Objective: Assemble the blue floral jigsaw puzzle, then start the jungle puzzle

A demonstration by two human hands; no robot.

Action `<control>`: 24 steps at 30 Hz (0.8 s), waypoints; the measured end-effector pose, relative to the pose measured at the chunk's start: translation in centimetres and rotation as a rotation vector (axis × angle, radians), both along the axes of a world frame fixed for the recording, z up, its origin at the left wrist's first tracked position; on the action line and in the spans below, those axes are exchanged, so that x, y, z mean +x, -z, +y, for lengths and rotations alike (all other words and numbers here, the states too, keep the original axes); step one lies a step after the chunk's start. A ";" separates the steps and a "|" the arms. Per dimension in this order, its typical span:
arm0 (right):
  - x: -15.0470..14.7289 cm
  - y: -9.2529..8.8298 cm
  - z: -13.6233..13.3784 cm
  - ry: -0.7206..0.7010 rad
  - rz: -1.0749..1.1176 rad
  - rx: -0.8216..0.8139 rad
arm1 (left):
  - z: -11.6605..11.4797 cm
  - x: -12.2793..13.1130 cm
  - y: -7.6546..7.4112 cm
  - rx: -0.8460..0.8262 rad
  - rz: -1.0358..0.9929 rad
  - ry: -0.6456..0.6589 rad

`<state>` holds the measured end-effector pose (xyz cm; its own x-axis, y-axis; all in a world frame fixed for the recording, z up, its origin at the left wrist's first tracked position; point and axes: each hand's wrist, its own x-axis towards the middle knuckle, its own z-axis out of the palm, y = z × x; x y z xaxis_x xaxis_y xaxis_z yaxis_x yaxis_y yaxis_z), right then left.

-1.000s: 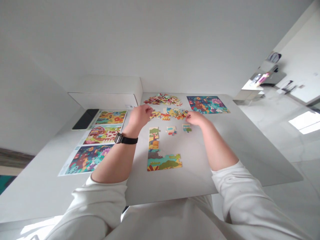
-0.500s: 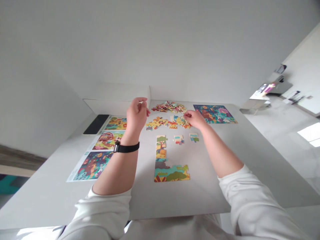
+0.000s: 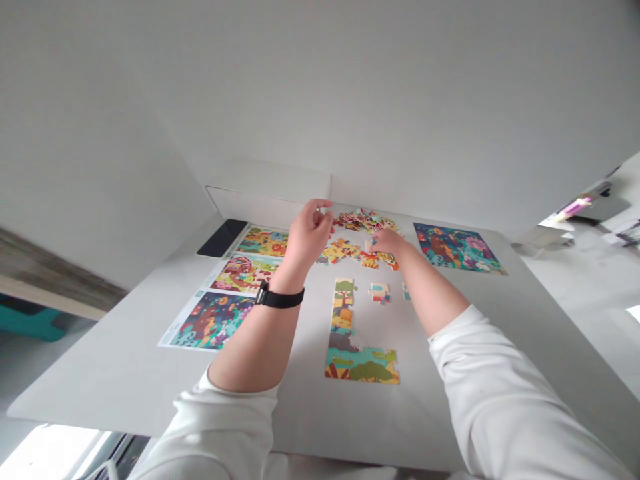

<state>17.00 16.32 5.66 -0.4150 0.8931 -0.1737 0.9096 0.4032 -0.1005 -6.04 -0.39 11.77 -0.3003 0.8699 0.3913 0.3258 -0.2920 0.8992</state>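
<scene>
My left hand (image 3: 311, 235) is raised above the table, fingers curled together; whether they pinch a piece, I cannot tell. My right hand (image 3: 387, 242) is lowered onto the loose jigsaw pieces (image 3: 345, 252), fingers bent; whether it grips one, I cannot tell. A partly assembled puzzle section (image 3: 350, 363) lies nearer me on the white table (image 3: 125, 380), printed picture sheets (image 3: 245, 274) to its left.

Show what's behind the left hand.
The left hand is raised in front of a white box and overlaps the edge of a printed sheet. Loose puzzle pieces lie just beyond its fingers. The tabletop directly beneath the hand is covered from view.
</scene>
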 end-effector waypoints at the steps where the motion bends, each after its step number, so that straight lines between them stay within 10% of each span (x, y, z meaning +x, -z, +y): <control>1: -0.1 0.0 0.1 0.004 0.007 -0.005 | 0.0 0.0 0.0 -0.001 0.007 0.001; 16: 1.6 -2.0 -0.5 0.219 0.645 0.041 | 0.4 0.5 0.8 0.015 0.081 0.046; 24: 5.1 -3.7 -6.3 0.299 1.145 -0.085 | 0.0 1.5 0.6 -0.006 0.132 0.103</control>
<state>22.15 10.03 9.34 -0.1439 0.9845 0.0999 0.3294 0.1429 -0.9333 -4.53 -0.40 11.17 -0.1556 0.8961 0.4158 0.4096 -0.3245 0.8526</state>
